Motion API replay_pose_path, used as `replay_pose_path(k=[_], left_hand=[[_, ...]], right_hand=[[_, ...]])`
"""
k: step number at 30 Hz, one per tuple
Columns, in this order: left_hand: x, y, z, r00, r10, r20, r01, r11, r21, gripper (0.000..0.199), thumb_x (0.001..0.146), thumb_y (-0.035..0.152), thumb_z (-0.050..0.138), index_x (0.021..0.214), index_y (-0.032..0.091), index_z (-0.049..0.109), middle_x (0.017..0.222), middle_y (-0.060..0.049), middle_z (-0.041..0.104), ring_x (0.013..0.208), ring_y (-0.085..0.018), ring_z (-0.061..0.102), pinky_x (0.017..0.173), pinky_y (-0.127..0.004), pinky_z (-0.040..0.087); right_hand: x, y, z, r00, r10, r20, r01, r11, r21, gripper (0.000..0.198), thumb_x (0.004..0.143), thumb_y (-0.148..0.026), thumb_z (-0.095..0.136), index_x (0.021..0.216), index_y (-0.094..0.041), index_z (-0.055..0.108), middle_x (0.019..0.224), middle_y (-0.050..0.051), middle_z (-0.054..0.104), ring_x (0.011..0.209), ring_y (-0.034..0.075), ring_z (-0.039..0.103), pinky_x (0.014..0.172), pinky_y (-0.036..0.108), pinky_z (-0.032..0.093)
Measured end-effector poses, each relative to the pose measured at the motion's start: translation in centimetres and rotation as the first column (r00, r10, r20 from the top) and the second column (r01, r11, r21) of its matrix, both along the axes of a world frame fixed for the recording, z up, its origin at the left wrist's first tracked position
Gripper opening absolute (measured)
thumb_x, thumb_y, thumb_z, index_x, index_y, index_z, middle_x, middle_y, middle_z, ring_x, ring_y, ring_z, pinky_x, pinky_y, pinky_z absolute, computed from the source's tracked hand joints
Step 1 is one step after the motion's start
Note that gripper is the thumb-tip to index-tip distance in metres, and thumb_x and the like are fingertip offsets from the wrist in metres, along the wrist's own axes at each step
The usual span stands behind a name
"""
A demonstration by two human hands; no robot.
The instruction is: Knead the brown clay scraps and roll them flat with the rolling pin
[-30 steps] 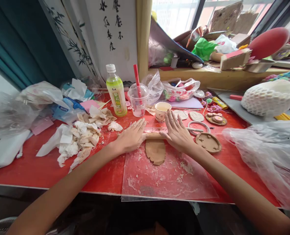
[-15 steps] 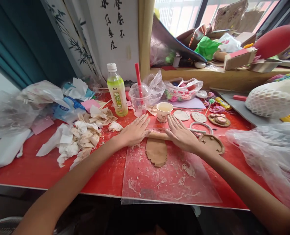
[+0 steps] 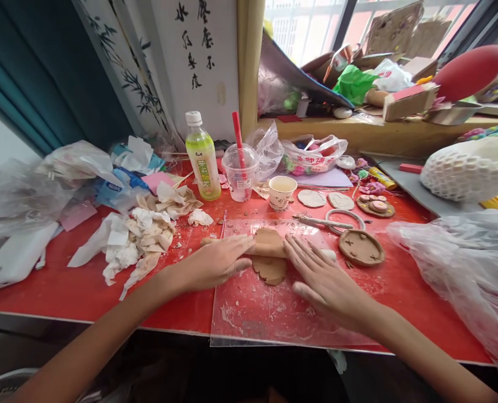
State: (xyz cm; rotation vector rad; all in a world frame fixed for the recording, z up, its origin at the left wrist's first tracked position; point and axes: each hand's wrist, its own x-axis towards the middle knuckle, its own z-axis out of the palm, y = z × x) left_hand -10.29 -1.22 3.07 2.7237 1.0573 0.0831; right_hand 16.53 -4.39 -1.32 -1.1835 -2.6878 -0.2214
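Note:
A wooden rolling pin (image 3: 269, 247) lies across a flat slab of brown clay (image 3: 269, 271) on a clear plastic sheet (image 3: 249, 313). My left hand (image 3: 226, 258) rests flat on the pin's left part, fingers stretched out. On its right part lies my right hand (image 3: 318, 274), palm down with the fingers extended and the thumb apart. Clay shows both beyond and in front of the pin. Right of my right hand sits a round clay dish (image 3: 361, 248) with small marks in it. A thin tool (image 3: 322, 221) leans over a pale ring (image 3: 344, 212) behind that hand.
A paper cup (image 3: 282, 193), a plastic cup with a red straw (image 3: 240, 173) and a drink bottle (image 3: 202, 159) stand at the back. Crumpled tissues (image 3: 148, 238) lie left, a plastic bag (image 3: 446, 257) right. Flat clay discs (image 3: 311, 198) lie behind the sheet.
Both hands and the rolling pin have come back toward me over the clay slab. The slab's far part, the thin tool and the clay dish are now more exposed.

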Motion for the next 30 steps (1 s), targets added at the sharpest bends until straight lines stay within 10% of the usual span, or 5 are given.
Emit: replay_pose_path(k=[9, 14, 20, 26, 30], left_hand=[[3.4, 10.1, -2.3, 1.000, 0.012, -0.024, -0.005, 0.969, 0.248, 0.057, 0.096, 0.041, 0.017, 0.143, 0.008, 0.020, 0.152, -0.012, 0.013, 0.141, -0.019, -0.004, 0.115, -0.038, 0.011], [3.4, 7.2, -1.9, 0.992, 0.116, -0.040, -0.110, 0.987, 0.119, 0.059, 0.095, 0.043, 0.016, 0.143, 0.010, 0.017, 0.152, -0.013, 0.011, 0.141, -0.021, -0.001, 0.113, -0.043, 0.018], [4.1, 2.7, -0.4, 0.998, -0.034, -0.057, 0.032, 0.999, -0.034, 0.058, 0.096, 0.043, 0.015, 0.145, 0.012, 0.011, 0.152, -0.012, 0.013, 0.141, -0.019, 0.008, 0.113, -0.038, 0.019], [6.0, 7.0, -0.6, 0.956, 0.142, 0.258, -0.248, 0.861, 0.445, 0.047, 0.096, 0.027, 0.016, 0.136, 0.008, 0.032, 0.144, -0.016, 0.033, 0.138, -0.024, 0.019, 0.111, -0.046, 0.021], [6.9, 9.0, -1.5, 0.936, 0.168, 0.308, -0.312, 0.801, 0.511, 0.039, 0.093, 0.018, 0.022, 0.126, 0.010, 0.043, 0.128, -0.015, 0.046, 0.125, -0.025, 0.035, 0.106, -0.043, 0.028]], right_hand=[[-1.3, 10.9, -0.1, 0.907, -0.304, -0.291, 0.307, 0.951, -0.035, 0.065, 0.094, -0.047, 0.009, 0.135, -0.017, -0.033, 0.151, 0.011, -0.011, 0.139, 0.024, 0.001, 0.110, 0.049, 0.020], [-0.6, 12.7, -0.6, 0.786, -0.418, -0.456, 0.446, 0.894, -0.050, 0.060, 0.094, -0.041, 0.000, 0.132, -0.014, -0.037, 0.151, 0.015, -0.011, 0.139, 0.026, 0.005, 0.105, 0.051, 0.029], [-0.8, 9.4, -0.9, 0.889, -0.364, -0.279, 0.408, 0.905, 0.119, 0.070, 0.095, -0.044, 0.018, 0.138, -0.013, -0.028, 0.151, 0.014, -0.011, 0.139, 0.031, 0.002, 0.109, 0.055, 0.017], [-1.8, 10.6, 0.6, 0.917, -0.344, -0.201, 0.387, 0.890, 0.243, 0.072, 0.095, -0.040, 0.021, 0.136, -0.012, -0.032, 0.150, 0.013, -0.016, 0.139, 0.028, -0.002, 0.112, 0.049, 0.014], [-2.3, 12.7, 1.0, 0.925, -0.322, -0.201, 0.364, 0.904, 0.226, 0.073, 0.095, -0.041, 0.022, 0.137, -0.012, -0.030, 0.150, 0.010, -0.018, 0.139, 0.025, -0.005, 0.113, 0.043, 0.014]])
